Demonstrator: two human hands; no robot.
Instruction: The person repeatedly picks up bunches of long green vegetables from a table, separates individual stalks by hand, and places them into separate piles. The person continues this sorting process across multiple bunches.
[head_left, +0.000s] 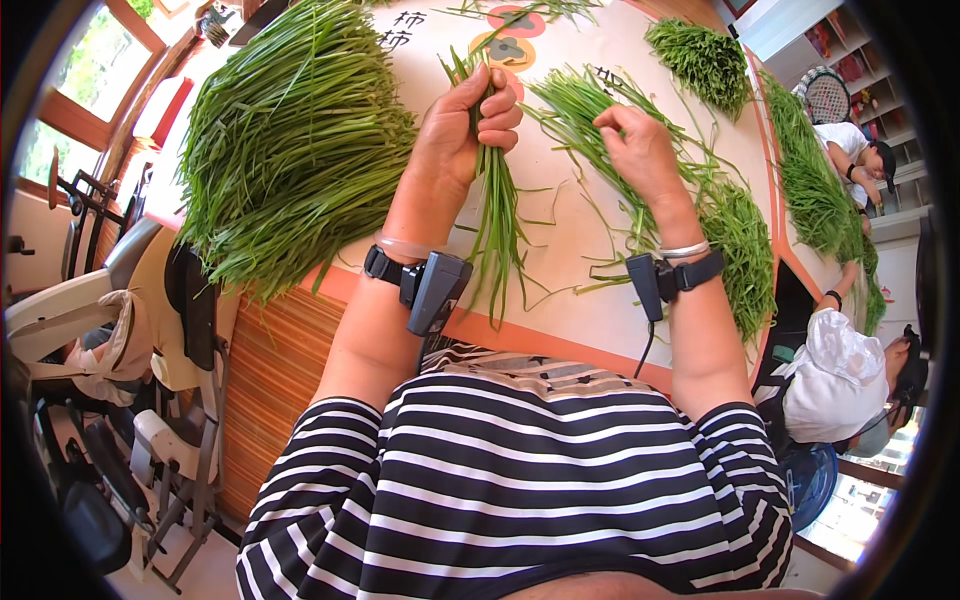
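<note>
My left hand (480, 120) is closed around a small bunch of long green leafy stalks (496, 195), likely Chinese chives, whose leaves hang down towards me. My right hand (637, 150) is over a loose pile of similar stalks (581, 112), thumb and forefinger pinched together; whether a stalk is between them I cannot tell. A large, thick heap of the same greens (300, 150) lies to the left of my left hand. Tangled loose greens (739, 255) spread beyond my right wrist.
The table (555, 300) has a printed cover with an orange border and scattered stalks. A bundle of greens (701, 67) lies at its far right. Two people (832, 375) work at a neighbouring table with more greens (810, 180). Exercise equipment (172, 442) stands at the left.
</note>
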